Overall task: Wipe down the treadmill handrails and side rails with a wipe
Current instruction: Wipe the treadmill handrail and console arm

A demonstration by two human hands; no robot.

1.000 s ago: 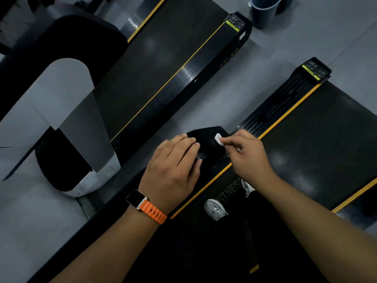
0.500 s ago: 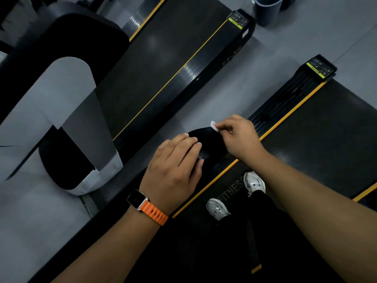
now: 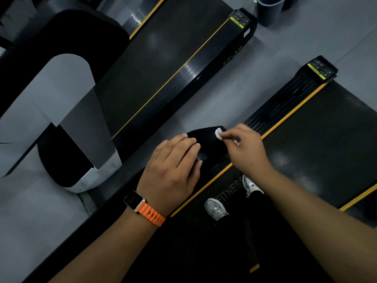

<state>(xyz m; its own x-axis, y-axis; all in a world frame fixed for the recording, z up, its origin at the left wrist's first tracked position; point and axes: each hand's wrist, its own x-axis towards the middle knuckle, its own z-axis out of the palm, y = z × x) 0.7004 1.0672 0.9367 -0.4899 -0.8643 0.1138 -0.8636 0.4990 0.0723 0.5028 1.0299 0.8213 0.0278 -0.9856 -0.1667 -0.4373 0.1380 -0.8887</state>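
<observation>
**Q:** Location of the wipe?

**A:** The wipe (image 3: 218, 134), small and white, is pinched at the fingertips of the right hand (image 3: 245, 149). It touches the far end of the black handrail (image 3: 210, 146), at 2 o'clock from the left hand (image 3: 173, 166).

**Q:** State of the left hand?

**A:** Palm down on the handrail, with the fingers straight and close together, holding nothing. A watch (image 3: 133, 200) on an orange strap sits on the wrist, at 7 o'clock from the knuckles.

**Q:** State of the right-hand fingers?

**A:** Curled and narrow, gripping the wipe. Only a small part of the wipe shows past them.

**Q:** Location of the side rail?

**A:** The ribbed black side rail (image 3: 285, 101) runs from the handrail end toward 1 o'clock. A yellow stripe separates it from the belt (image 3: 326, 139).

**Q:** Surroundings?

**A:** Two pale shoes (image 3: 216, 209) stand on the belt, at 6 o'clock from the right hand. A second treadmill (image 3: 163, 64) lies at 11 o'clock from the handrail. A dark bin (image 3: 267, 9) stands on the floor at the upper edge of the view, at 1 o'clock.
</observation>
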